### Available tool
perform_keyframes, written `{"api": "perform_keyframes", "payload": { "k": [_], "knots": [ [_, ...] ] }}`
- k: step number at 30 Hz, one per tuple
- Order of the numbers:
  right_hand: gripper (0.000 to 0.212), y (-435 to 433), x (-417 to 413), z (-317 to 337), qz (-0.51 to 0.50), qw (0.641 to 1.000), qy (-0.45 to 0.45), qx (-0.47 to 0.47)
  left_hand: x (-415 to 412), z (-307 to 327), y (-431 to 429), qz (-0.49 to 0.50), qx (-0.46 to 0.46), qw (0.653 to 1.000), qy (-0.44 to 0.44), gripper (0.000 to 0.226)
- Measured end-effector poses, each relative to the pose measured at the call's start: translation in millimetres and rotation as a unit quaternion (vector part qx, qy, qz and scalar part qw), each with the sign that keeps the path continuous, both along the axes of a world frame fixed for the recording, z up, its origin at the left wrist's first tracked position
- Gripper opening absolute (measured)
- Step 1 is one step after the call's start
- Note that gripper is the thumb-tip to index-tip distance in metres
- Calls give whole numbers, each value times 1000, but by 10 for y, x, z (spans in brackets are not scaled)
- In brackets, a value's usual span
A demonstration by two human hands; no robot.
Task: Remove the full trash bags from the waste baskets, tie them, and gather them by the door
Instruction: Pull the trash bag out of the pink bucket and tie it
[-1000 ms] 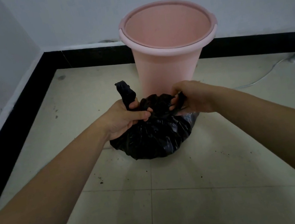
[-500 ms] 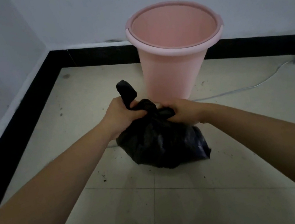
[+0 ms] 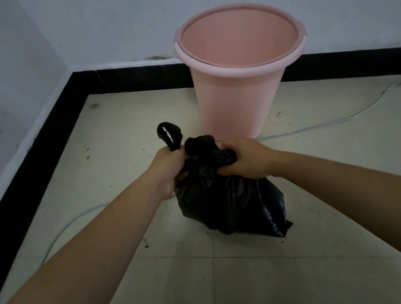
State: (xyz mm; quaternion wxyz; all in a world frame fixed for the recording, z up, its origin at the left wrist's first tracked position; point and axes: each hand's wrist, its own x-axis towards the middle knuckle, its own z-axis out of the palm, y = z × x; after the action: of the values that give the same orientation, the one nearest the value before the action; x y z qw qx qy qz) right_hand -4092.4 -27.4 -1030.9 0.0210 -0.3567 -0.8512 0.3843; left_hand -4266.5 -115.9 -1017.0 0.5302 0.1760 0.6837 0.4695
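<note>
1. The black trash bag (image 3: pixel 228 200) sits on the tiled floor (image 3: pixel 269 286), out of the pink waste basket (image 3: pixel 236 103) and just in front of it; whether the two touch cannot be told.
2. The left hand (image 3: pixel 167 168) grips the left side of the bag's gathered neck, its fingers curled tight round a handle loop (image 3: pixel 169 134) that sticks up above the fist.
3. The right hand (image 3: pixel 245 157) clutches the bunched plastic on the right side of the neck, fingers curled into it.
4. Between the two hands a wad of twisted plastic (image 3: pixel 199 144) rises from the neck.
5. The waste basket stands upright against the black baseboard (image 3: pixel 128 77), its bare pink inside showing.
6. A thin pale cord (image 3: pixel 322 126) runs across the floor behind the bag towards the right edge.
7. Dark crumbs speckle the tiles around the bag.
</note>
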Motion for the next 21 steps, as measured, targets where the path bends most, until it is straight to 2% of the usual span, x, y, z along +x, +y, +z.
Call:
{"api": "perform_keyframes", "payload": {
  "k": [4,8,12,17,19,21],
  "knots": [
    [26,25,-4,7,-3,1000,-11,9,-87,-13,14,-19,10,997,-70,22],
    [26,54,10,7,-4,1000,-7,-4,-90,-15,17,-32,17,993,-117,19],
    [30,75,41,-15,-11,1000,-6,-3,-62,23,15,-36,35,991,-128,25],
    [30,14,30,-34,-13,1000,26,10,-7,5,59,53,57,988,-131,34],
    [41,-35,10,-52,19,999,36,-7,31,9,76,92,51,985,-138,30],
    [53,-88,-5,-69,60,998,18,-19,55,-16,83,118,49,987,-97,35]
  ]
}}
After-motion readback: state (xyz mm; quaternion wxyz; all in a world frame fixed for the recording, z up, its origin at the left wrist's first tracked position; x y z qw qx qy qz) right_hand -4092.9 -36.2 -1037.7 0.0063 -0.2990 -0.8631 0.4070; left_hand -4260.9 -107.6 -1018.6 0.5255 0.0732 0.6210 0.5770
